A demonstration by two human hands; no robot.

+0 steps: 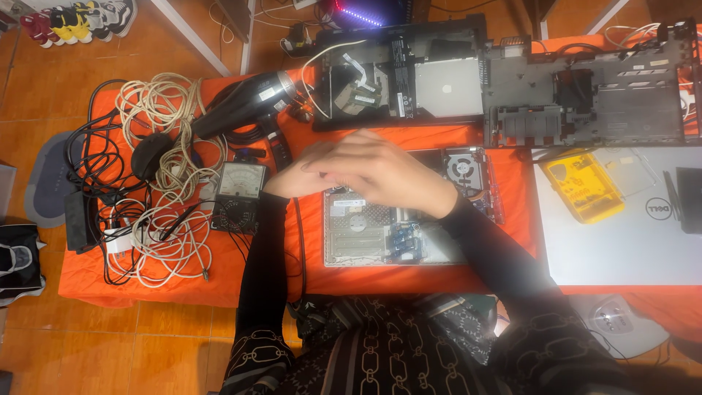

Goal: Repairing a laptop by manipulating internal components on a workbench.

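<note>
Two bare hands (351, 172) overlapping, flat grey opened laptop chassis (365, 238), orange cloth (409, 139).

meter (238, 196) left of open chassis (380, 230) | hair dryer (245, 102) behind meter | cables (157, 183) far left

Matt silver metal laptop chassis (365, 238) on orange cloth (292, 139).

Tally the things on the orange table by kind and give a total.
Opened laptop chassis parts: 3
Closed silver laptop: 1
Hair dryer: 1
Analog meter: 1
Yellow bit case: 1
Cable tangles, white and black: 2
Total: 9
</note>
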